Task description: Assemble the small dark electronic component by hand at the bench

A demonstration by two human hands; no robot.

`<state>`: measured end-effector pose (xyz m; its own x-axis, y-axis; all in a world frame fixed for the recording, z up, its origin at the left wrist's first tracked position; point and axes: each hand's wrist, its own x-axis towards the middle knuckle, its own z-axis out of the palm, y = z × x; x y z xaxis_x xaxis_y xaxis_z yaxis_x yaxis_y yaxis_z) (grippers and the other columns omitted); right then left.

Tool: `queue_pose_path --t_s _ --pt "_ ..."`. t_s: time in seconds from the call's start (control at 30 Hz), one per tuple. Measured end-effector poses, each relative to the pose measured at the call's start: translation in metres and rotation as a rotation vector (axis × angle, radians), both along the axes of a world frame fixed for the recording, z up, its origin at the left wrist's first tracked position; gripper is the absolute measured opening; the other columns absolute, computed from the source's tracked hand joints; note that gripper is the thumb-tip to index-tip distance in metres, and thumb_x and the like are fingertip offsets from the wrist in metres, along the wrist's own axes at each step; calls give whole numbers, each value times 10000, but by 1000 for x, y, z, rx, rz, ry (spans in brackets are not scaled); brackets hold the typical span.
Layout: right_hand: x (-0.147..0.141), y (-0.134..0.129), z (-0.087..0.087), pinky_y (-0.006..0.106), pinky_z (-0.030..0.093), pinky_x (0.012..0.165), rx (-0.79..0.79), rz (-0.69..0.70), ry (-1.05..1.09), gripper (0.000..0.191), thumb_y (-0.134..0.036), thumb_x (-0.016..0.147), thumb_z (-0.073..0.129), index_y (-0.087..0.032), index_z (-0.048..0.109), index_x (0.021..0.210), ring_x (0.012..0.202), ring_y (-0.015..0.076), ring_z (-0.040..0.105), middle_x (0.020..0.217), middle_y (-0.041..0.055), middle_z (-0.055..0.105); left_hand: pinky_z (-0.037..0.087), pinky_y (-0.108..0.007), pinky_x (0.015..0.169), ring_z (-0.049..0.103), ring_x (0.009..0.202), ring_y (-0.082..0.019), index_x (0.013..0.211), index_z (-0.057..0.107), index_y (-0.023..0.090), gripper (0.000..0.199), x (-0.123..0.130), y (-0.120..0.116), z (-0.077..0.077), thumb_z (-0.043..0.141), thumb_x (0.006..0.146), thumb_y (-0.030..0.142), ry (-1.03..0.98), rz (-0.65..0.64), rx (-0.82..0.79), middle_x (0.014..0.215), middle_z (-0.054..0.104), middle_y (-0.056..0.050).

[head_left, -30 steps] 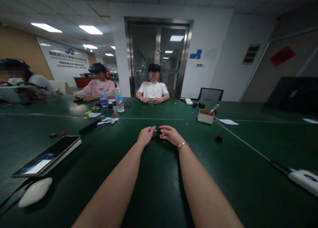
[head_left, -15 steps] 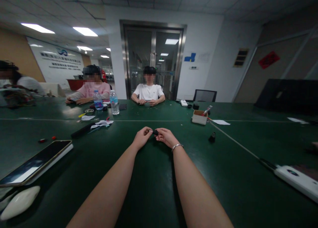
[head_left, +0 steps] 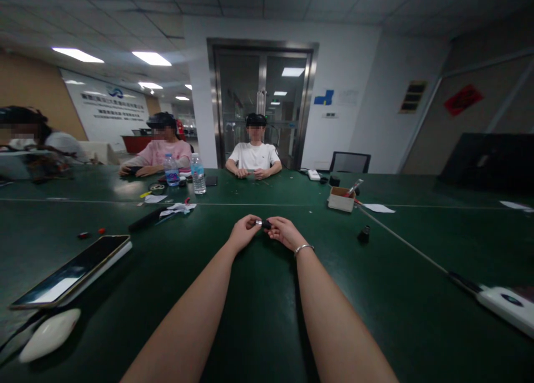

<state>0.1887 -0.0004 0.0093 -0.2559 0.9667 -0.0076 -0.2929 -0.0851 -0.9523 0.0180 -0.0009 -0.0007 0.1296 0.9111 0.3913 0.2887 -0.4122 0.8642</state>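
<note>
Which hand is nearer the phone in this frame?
Left. The left hand is to the right of the phone; the right hand is farther right, at the other end of the small item.

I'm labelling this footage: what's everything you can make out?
slim object: 1, black and silver, centre
phone: 1, black, near left
rounded object: 1, white, near left
bottles: 2, clear, far left
box: 1, pale, right
small item: 1, black, right
device: 1, white, right edge
papers: several, white, both sides
people: 3, white and pink tops, far side
table: 1, green, foreground
chair: 1, dark, far right
glass doors: 2, silver-framed, back centre
bracelet: 1, silver, right wrist
left hand: 1, bare, at slim object's silver end
right hand: 1, bare, at its black end
</note>
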Motion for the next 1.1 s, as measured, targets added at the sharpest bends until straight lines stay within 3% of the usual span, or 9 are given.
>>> queue_pose_path --t_s 0.13,0.3,0.43,0.67,0.83,1.1 --pt "1 1 0 164 498 461 -9 -5 17 110 -134 783 628 -126 574 879 470 81 589 603 28 627 466 -281 745 594 783 -149 930 641 174 232 -1 0 0 595 737 296 13 6 -11 883 652 -51" --pt "1 0 0 181 519 508 -21 -2 56 166 -49 734 632 -128 582 871 517 94 619 663 31 639 446 -254 615 578 660 -134 998 585 193 309 -2 1 -2 592 742 366 -13 41 -37 710 607 -3" --pt "1 -1 0 187 527 522 2 3 90 156 -81 730 653 -145 581 852 513 86 612 663 14 630 444 -261 625 579 651 -133 919 583 180 264 -2 0 -2 554 768 396 4 12 -48 695 606 -8" --pt "1 1 -1 206 545 529 17 4 99 148 -84 725 657 -151 588 837 510 90 613 658 7 632 430 -246 615 568 686 -133 908 603 193 275 -3 1 -3 558 762 422 26 97 -24 765 623 -20" --pt "1 2 -2 215 551 550 5 12 99 173 -89 717 671 -119 622 880 521 94 614 664 27 645 419 -238 586 559 631 -124 882 602 187 285 -3 3 -3 494 799 438 9 30 -46 691 607 -4" --pt "0 3 -3 233 558 588 17 4 117 160 -88 680 696 -126 644 827 540 101 621 665 27 652 436 -248 607 587 672 -144 888 627 156 255 -3 1 1 560 748 358 -58 9 -103 711 632 -32"
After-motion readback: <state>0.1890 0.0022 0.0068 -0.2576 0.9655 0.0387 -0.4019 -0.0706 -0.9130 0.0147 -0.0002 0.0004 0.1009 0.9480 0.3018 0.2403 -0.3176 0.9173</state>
